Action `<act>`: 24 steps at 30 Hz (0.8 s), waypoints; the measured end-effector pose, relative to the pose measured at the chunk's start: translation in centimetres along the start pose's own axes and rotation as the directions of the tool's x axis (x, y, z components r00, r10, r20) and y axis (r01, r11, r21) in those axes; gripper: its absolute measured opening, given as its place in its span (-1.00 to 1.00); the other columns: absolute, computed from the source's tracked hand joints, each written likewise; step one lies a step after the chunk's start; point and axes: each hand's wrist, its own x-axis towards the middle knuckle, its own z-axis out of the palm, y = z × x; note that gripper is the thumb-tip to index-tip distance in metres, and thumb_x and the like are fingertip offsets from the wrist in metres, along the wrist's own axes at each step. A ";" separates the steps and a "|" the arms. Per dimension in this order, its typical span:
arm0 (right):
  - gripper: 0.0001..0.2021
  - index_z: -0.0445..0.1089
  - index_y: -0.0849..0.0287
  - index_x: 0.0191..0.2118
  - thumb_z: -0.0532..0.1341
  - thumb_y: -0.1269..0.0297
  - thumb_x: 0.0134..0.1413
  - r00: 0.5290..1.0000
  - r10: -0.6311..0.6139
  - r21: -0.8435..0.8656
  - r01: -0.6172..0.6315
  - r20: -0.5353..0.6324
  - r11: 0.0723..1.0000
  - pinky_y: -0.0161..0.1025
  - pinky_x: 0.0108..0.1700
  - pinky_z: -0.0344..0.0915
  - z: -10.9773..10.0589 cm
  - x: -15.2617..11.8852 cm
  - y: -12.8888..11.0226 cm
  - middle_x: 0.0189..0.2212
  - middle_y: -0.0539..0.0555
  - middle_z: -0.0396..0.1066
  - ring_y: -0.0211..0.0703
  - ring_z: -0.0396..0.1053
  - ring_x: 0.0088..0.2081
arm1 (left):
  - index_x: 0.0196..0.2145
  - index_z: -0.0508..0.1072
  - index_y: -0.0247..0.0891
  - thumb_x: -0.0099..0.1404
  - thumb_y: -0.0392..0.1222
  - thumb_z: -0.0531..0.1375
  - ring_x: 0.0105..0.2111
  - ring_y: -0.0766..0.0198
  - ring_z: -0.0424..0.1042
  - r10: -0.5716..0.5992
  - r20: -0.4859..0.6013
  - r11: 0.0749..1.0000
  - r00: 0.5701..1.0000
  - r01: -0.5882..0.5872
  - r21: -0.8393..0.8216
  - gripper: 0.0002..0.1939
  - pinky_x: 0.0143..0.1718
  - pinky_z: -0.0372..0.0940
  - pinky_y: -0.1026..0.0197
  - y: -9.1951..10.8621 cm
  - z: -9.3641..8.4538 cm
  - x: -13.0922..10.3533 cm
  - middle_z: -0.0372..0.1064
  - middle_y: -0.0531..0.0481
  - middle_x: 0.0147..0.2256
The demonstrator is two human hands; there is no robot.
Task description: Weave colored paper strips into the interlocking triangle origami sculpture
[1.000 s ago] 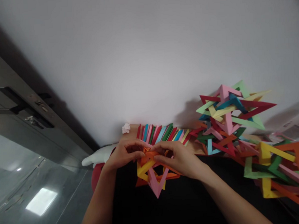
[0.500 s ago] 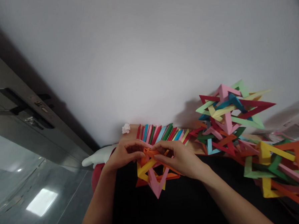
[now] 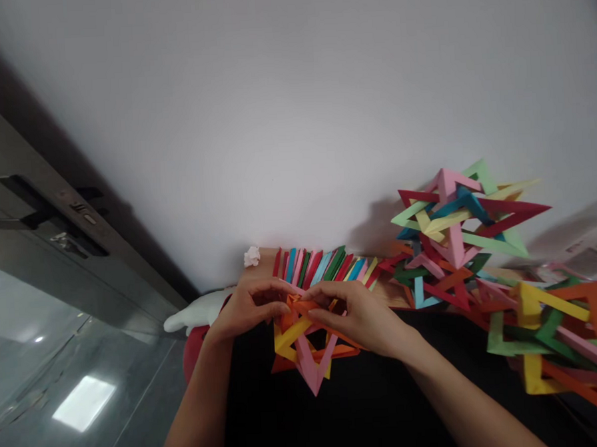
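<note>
A paper model of interlocked pink, yellow and orange folded strips hangs between my hands, with a pink point facing down. My left hand pinches its upper left part, at an orange piece. From the right, my right hand grips an orange strip at the top, thumb and forefinger close together. The fingertips of both hands nearly meet at the orange folds. Just behind them lies a row of folded paper strips in red, blue, pink, green and yellow.
Finished paper stars are stacked at the right, with another paper model nearer. A crumpled paper lies on the wooden table's left corner. A white plush-like object is left; a door handle is farther left.
</note>
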 end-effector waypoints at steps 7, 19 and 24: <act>-0.88 0.46 0.13 -0.30 0.21 0.42 0.03 1.000 -0.008 -0.011 0.008 -0.004 1.000 -0.35 -0.43 0.26 0.0 0.0 0.0 -0.44 -0.01 0.48 -0.26 0.40 -0.43 | -0.17 0.54 -0.30 0.14 -0.17 0.32 -0.53 0.36 0.42 -0.002 -0.004 1.000 1.000 0.002 0.009 -0.71 -0.54 0.33 0.35 0.0 0.0 0.0 0.50 -0.06 -0.43; -0.89 0.44 0.13 -0.31 0.19 0.42 0.04 1.000 -0.016 -0.016 0.016 -0.015 1.000 -0.34 -0.42 0.26 0.1 0.0 0.2 -0.48 -0.03 0.45 -0.25 0.39 -0.43 | -0.16 0.54 -0.33 0.14 -0.16 0.32 -0.55 0.37 0.39 -0.011 -0.003 0.999 1.000 0.011 0.034 -0.69 -0.55 0.28 0.37 0.2 0.0 0.0 0.48 -0.06 -0.45; -0.89 0.44 0.11 -0.29 0.19 0.41 0.04 0.999 -0.024 -0.005 0.024 -0.021 1.000 -0.34 -0.45 0.24 0.2 0.0 0.4 -0.51 -0.04 0.43 -0.26 0.38 -0.47 | -0.17 0.55 -0.30 0.14 -0.18 0.32 -0.56 0.38 0.38 0.000 -0.014 0.999 1.000 0.001 0.044 -0.71 -0.58 0.26 0.39 0.3 0.1 0.0 0.47 -0.04 -0.48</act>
